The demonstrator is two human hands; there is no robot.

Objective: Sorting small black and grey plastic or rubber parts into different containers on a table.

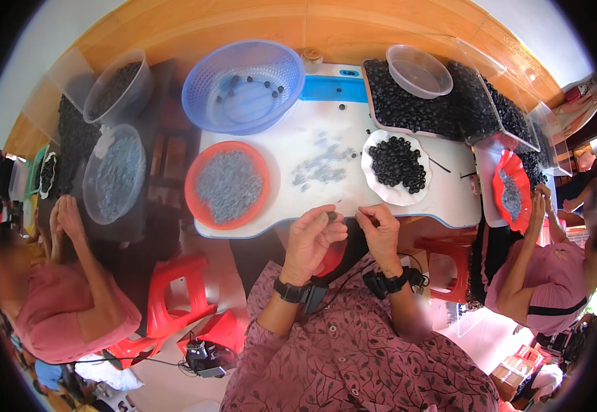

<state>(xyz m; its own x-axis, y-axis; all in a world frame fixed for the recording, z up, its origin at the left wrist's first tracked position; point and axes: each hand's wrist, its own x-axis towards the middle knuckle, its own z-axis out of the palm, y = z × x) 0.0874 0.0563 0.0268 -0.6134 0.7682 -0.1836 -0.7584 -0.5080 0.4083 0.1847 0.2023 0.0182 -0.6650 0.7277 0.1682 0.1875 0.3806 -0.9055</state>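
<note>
My left hand (pixel 307 242) is raised at the near edge of the white table, thumb and forefinger closed on a small dark round piece (pixel 331 216). A short way to its right, my right hand (pixel 379 232) has thumb and forefinger pinched together; whatever they hold is too small to make out. Beyond my right hand stands a white scalloped plate (pixel 375 189) of black ring-like pieces (pixel 399 165). To the left sits an orange-red dish (pixel 191 189) heaped with small clear bluish-grey pieces (pixel 228 184). More clear pieces (pixel 322 163) lie scattered on the tabletop between them.
A blue perforated basin (pixel 199 103) with a few black pieces is at the back left. Behind the plate, a tray (pixel 408 129) of black pieces bears a clear bowl (pixel 419 88). People work on both sides. Red stools (pixel 177 295) stand near the table.
</note>
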